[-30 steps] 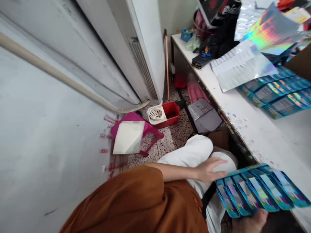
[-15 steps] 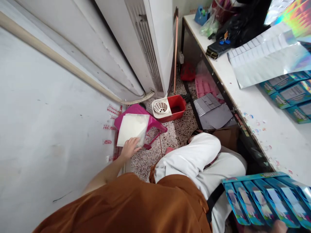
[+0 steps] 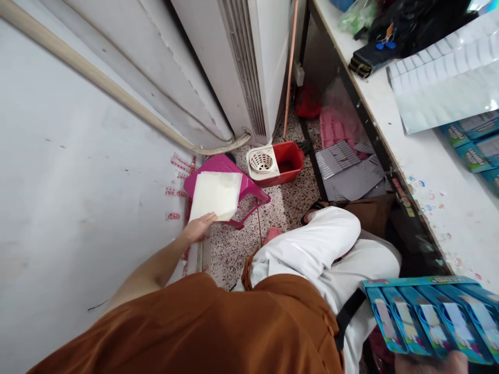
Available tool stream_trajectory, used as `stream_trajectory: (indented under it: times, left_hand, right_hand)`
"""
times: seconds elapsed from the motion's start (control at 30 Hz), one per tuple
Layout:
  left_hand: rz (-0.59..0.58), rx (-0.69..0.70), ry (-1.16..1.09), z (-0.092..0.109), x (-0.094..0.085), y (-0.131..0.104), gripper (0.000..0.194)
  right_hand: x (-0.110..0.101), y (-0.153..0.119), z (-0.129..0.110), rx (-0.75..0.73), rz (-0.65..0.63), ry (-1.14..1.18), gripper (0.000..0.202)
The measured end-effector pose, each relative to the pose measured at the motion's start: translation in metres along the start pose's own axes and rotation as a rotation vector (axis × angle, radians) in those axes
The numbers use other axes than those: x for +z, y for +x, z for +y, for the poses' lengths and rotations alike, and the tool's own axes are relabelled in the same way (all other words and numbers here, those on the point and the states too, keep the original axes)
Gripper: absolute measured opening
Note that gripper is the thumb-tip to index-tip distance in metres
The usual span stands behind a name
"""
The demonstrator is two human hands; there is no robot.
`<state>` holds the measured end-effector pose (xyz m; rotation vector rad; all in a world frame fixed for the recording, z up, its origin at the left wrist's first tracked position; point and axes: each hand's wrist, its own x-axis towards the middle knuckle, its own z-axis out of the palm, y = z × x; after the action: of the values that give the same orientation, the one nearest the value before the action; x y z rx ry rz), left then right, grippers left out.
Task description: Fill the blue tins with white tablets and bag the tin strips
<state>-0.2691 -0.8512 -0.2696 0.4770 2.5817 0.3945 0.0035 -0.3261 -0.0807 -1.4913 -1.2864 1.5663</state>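
Observation:
My left hand (image 3: 200, 227) is at the near edge of a stack of cream sheets (image 3: 216, 196). Its fingers lie close together over the edge; the thumb is hidden. The sheets rest on a magenta plastic stool (image 3: 249, 188) beside the wall. At the lower right, my right hand (image 3: 432, 362) is closed on a blue printed pack (image 3: 427, 314) from below. That pack has several slanted compartments, each with a pale strip, and is cut off by the frame's right edge. Most of the right hand's fingers are hidden or outside the picture.
A red mop bucket (image 3: 286, 163) with a white strainer stands on the speckled floor past the stool. To the right runs a white table (image 3: 423, 156) bearing silvery printed sheets (image 3: 440, 88), more blue packs (image 3: 473, 145) and a black wallet (image 3: 372, 61). Grey sheets (image 3: 353, 179) lie beneath it.
My left hand has slid left along the sheets' near edge, its fingers now closer together. The blue pack has shifted slightly right with my right hand. The whole view has shifted a little.

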Motion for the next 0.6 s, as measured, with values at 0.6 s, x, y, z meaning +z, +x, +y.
stream_trajectory:
  times: [0.6]
  left_hand:
    - [0.076, -0.291, -0.325, 0.020, -0.036, 0.016, 0.036]
  right_hand:
    - [-0.024, 0.027, 0.020, -0.240, -0.140, -0.059, 0.062]
